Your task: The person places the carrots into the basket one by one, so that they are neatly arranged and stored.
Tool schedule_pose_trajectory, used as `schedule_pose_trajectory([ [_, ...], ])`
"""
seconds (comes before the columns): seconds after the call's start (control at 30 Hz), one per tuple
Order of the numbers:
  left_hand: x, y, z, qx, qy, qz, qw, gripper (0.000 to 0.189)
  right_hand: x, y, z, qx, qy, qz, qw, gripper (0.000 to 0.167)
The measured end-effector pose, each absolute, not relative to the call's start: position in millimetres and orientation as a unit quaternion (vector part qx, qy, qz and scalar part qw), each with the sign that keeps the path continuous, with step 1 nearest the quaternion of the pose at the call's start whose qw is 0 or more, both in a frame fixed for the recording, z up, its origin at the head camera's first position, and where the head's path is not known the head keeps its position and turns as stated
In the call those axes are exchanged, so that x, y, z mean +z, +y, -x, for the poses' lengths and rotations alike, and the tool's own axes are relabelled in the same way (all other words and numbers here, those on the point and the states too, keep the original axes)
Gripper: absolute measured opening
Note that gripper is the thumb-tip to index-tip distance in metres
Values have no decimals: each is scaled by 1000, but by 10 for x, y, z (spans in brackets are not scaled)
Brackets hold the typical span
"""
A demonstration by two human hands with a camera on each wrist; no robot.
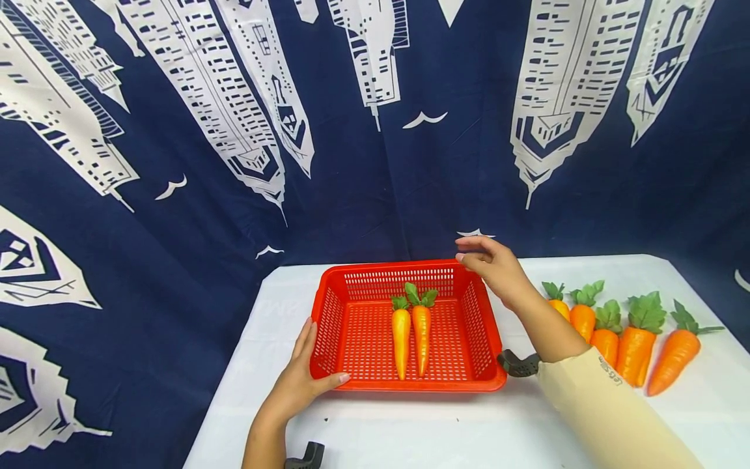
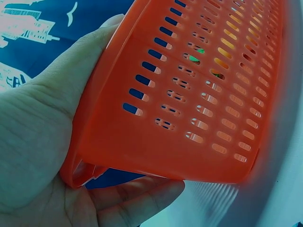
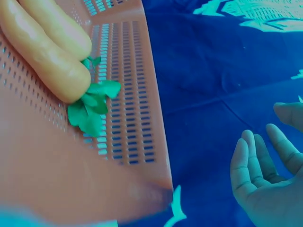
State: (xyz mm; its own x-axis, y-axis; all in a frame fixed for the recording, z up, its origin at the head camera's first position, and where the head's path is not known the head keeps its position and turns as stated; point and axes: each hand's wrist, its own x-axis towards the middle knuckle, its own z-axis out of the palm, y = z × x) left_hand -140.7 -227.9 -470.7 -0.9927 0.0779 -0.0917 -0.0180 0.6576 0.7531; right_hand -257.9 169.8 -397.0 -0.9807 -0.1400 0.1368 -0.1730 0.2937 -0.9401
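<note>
Head view: the red plastic basket sits mid-frame on a white tabletop, its long axis running left to right. The left hand, nearer to it, grips the lower-left corner, thumb along the lower rim. The right hand, by the upper-right corner, has loosely bent fingers and holds nothing; the basket lies down and left of it. Inside, 1 yellow-orange carrot and 1 orange carrot lie lengthwise up and down the frame, leafy ends up, tips down; 5 other carrots lie at right
</note>
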Motion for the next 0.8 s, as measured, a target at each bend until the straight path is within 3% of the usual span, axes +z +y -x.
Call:
schedule_pose_trajectory([
  [0.33,-4700,-2281,1403,419,906,-18,61,123,-3992,2154,2530,558,-826,-68,44,46],
  [0.8,-4715,-2284,1411,425,903,-14,63,124,-4242,2712,2357,483,-876,20,-5,64],
])
